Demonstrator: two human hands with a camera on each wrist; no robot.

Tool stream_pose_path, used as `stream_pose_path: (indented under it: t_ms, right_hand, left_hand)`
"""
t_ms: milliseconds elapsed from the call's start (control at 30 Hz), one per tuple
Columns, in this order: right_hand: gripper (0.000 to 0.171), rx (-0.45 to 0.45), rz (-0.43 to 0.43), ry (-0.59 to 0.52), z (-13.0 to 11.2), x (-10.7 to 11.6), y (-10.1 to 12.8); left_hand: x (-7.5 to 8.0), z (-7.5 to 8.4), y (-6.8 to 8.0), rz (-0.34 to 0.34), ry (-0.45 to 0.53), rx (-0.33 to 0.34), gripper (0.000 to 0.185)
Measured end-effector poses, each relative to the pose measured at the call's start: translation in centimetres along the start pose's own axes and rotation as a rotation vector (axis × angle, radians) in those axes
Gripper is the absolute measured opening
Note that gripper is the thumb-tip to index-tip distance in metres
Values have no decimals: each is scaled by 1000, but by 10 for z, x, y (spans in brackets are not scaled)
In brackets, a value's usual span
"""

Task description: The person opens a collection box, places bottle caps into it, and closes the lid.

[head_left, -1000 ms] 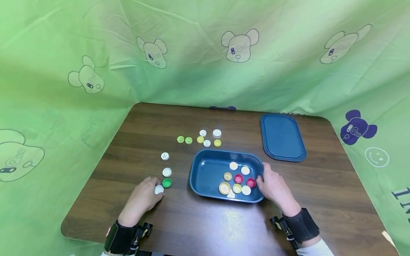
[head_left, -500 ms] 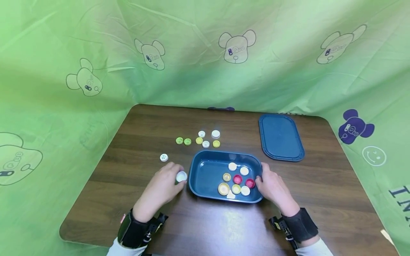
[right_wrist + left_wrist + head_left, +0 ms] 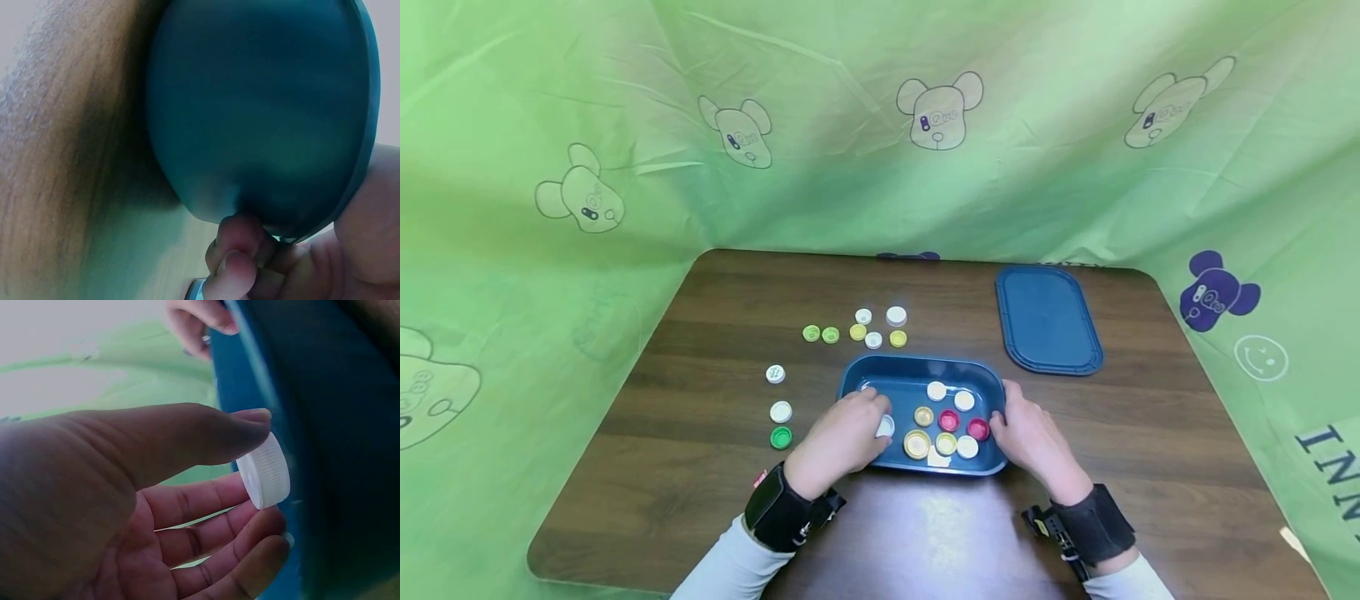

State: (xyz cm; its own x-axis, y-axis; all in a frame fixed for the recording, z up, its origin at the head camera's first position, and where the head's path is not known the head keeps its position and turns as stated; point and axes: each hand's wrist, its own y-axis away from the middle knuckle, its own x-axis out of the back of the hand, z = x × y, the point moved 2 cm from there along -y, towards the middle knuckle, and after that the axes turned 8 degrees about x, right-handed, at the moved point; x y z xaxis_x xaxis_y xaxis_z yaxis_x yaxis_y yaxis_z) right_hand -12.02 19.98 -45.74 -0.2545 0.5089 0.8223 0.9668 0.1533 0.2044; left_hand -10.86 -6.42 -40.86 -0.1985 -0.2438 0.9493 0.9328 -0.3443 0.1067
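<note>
Dark wood-grain table (image 3: 715, 467) with rounded corners, boxed in on three sides by a green cartoon-bear curtain (image 3: 625, 125). A blue lid (image 3: 1047, 319) lies flat at the far right, and loose bottle caps (image 3: 857, 329) sit in a cluster behind the blue tray (image 3: 917, 371), with three more off to its left.

The left hand (image 3: 842, 437) is over the tray's left half, pinching a white ribbed cap (image 3: 264, 472) between thumb and fingertips. Only the left wrist view shows those ridges and that pinch properly. The right hand (image 3: 1030, 437) grips the tray's right rim; the right wrist view shows its fingers (image 3: 240, 253) curled under the tray's edge, which the head view can't see.
</note>
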Motion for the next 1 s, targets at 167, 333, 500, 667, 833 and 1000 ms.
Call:
stream_pose_path:
  t_ms: [167,333,500,667,833,1000]
  right_hand:
    - [63,4,6,5,-2,-1,-1]
    - [62,15,16,16,-2,-1,-1]
    - [61,22,20,20,-3,-1,-1]
    - [61,25,17,20,-2,-1,-1]
    - [62,16,11,16,-2,0,-1]
    - [62,20,12,12,-1,1,0]
  left_hand:
    - [-9,1,-4,-32,-15,-9,29]
    - [-12,1,-5,-42,-24,-7,29]
    - [-16,0,-6,-71,-30,10,31]
    - [-19,-2,-6,-71,-28,10,33]
    - [-14,-5,-5,-22,-1,12,33]
    - [5,-16,1,99,92,39,30]
